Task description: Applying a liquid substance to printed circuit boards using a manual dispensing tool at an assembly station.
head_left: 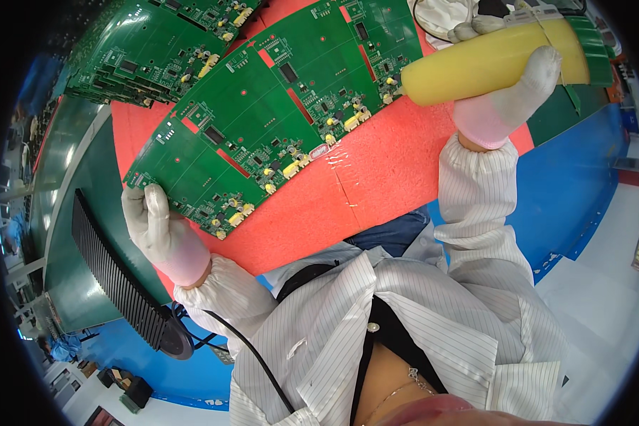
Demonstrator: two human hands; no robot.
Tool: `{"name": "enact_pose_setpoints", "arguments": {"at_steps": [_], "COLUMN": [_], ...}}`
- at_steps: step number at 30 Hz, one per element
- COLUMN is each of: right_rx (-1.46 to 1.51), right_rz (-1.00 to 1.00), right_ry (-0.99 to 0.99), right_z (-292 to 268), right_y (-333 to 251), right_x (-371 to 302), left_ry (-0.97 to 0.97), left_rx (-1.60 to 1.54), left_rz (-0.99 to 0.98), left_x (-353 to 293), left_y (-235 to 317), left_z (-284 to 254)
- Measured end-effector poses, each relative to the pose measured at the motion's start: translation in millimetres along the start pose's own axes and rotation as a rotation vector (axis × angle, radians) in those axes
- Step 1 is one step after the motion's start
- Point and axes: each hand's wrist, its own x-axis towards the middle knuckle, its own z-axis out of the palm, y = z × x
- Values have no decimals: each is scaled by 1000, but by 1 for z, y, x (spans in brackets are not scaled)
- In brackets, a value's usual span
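A long green circuit board panel (266, 106), with white and yellow connectors along its near edge, lies slanted over a red foam pad (383, 170). My gloved left hand (156, 227) is closed at the panel's left corner, its fingertips bent over the edge. At the upper right my gloved right hand (500, 106) holds a thick yellow cylinder (468, 67) from below. Its thumb lies up the near side, and gloved fingertips show along the far side. The yellow cylinder's left end overlaps the panel's right end.
Stacked green circuit boards (149, 53) stand at the far left. A black ribbed strip-shaped device (117, 273) with cables lies on the green table (67, 280) left of the pad. White cloth-like material (444, 14) is beyond the yellow cylinder. Blue flooring (568, 192) shows at right.
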Motion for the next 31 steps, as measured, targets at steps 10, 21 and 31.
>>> {"name": "enact_pose_setpoints", "arguments": {"at_steps": [10,21,31], "right_rx": [1442,511,1174], "right_rz": [768,459,736], "right_ry": [229,65,122], "right_z": [-6,0,-1], "right_y": [-4,8,15], "right_x": [6,-1,-6], "left_ry": [11,30,47], "left_rx": [135,226,186], "left_rz": [17,67,43], "left_x": [2,2,3], "left_y": [-1,-4,-2], "left_z": [-11,-14,-8]}}
